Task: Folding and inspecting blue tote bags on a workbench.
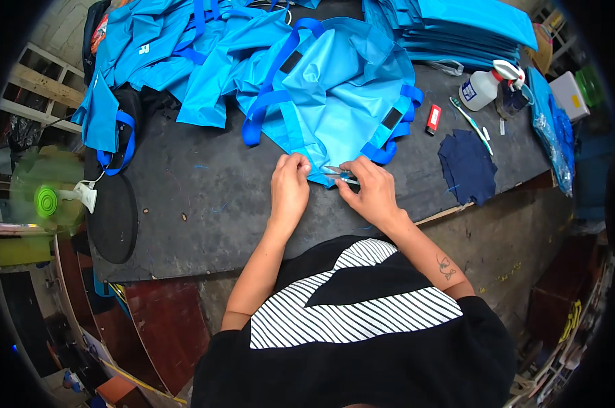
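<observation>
A light blue bag with darker blue strap handles and black patches lies spread on the dark table, its near corner toward me. My left hand is closed in a pinch on the edge of that corner. In my right hand are small thread snips, held between thumb and fingers. Their blades point left, over the bag's corner and close to my left fingertips. Whether a thread lies between the blades is too small to tell.
Blue bags lie heaped at the back left; a folded stack stands back right. On the right are a spray bottle, toothbrush, red lighter and navy cloth. A green fan stands by the left edge.
</observation>
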A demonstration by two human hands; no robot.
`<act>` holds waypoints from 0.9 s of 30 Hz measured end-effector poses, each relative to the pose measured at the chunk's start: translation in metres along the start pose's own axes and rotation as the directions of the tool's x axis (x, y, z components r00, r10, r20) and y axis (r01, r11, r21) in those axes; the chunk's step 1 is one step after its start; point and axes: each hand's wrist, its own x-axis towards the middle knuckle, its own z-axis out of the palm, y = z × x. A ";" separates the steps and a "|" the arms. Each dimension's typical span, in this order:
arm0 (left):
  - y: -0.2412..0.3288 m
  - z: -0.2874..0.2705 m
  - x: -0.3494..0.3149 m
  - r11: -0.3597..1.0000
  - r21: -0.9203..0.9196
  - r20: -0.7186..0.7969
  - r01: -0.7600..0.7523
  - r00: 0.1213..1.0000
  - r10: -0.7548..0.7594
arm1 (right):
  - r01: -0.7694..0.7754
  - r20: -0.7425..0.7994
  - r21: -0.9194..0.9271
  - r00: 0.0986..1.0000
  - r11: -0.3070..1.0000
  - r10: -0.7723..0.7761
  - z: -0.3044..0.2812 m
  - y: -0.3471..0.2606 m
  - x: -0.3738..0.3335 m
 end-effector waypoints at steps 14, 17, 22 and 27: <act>0.001 -0.005 -0.009 0.902 -0.419 0.026 0.105 0.994 -0.104 | -0.172 0.102 0.135 0.982 0.976 0.159 0.005 -0.007 0.002; -0.004 -0.003 -0.009 0.852 -0.507 0.036 0.131 0.991 -0.131 | -0.216 0.119 0.215 0.974 0.952 0.194 0.012 -0.002 0.001; -0.001 -0.002 -0.010 0.860 -0.494 0.027 0.129 0.991 -0.133 | -0.333 0.201 0.249 0.936 0.910 0.288 0.007 -0.006 0.007; 0.007 -0.001 -0.010 0.874 -0.480 0.028 0.069 0.998 -0.064 | -0.248 0.129 0.215 0.966 0.945 0.225 0.005 -0.008 0.007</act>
